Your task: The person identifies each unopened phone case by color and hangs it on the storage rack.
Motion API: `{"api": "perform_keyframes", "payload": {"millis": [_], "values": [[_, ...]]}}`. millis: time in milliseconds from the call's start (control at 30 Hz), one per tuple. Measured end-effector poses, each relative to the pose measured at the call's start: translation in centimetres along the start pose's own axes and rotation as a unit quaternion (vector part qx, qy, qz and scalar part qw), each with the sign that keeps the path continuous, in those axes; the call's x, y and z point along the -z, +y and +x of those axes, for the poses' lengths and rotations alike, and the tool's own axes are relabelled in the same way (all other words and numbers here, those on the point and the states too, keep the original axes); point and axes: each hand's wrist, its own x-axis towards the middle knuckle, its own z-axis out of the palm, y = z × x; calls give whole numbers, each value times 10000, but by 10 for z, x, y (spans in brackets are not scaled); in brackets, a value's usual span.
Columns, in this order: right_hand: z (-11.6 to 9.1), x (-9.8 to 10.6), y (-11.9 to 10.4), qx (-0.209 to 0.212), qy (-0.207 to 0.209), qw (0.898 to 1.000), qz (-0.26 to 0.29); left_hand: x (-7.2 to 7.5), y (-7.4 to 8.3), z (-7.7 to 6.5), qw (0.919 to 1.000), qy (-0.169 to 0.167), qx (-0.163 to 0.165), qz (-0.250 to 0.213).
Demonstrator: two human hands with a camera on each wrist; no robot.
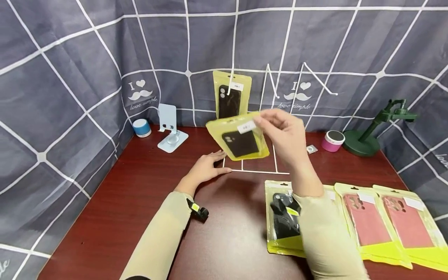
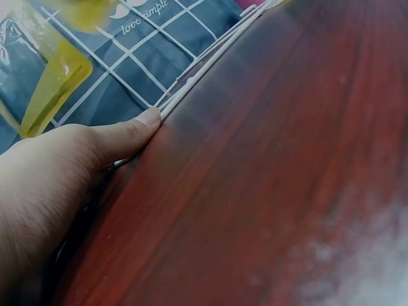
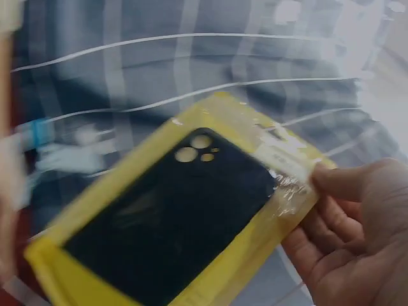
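Note:
My right hand [image 1: 285, 134] pinches the top corner of a yellow-edged pouch [image 1: 263, 146], which holds a black phone case [image 1: 241, 143]. The pouch hangs tilted in the air; in the right wrist view the black case [image 3: 172, 217] shows its camera cutouts. Behind it, a similar pouch [image 1: 245, 83] with a black case hangs from a hook of a white wire rack [image 1: 259, 171]. My left hand [image 1: 206, 169] lies low at the rack's left side, fingers stretched out. Its thumb [image 2: 131, 134] rests on the base wire in the left wrist view.
More pouched phone cases lie at the right front, one black [image 1: 280, 217] and two pinkish red [image 1: 371, 221]. At the back stand a blue speaker [image 1: 141, 128], a light phone stand [image 1: 169, 132], a pink speaker [image 1: 332, 142] and a green stand [image 1: 362, 142]. Bare hooks [image 1: 320, 79] project at the rack's right.

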Motion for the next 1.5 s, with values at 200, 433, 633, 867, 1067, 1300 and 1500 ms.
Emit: {"api": "perform_keyframes", "payload": {"millis": [200, 433, 633, 867, 1067, 1300, 1500], "values": [[29, -35, -4, 234, 598, 9973, 358, -7, 0, 2, 9993, 305, -85, -216], [37, -46, 5, 309, 1466, 9866, 642, -3, 1, 2, 9998, 161, 41, -145], [43, -49, 17, 290, 1963, 9801, 91, 3, 3, 5, 9999, -100, 68, -55], [45, -50, 46, 117, 1588, 9872, 104, 3, 1, 2, 9998, -184, 103, 55], [43, -52, 82, -1153, 235, 9927, 248, 2, -1, 2, 9998, -149, 86, -70], [39, -47, 134, -1797, 250, 9834, -36, 1, -2, 3, 9999, -115, -12, 21], [40, -35, 144, -1507, 660, 9819, -935, 0, -5, 4, 9999, -118, 50, -15]]}}
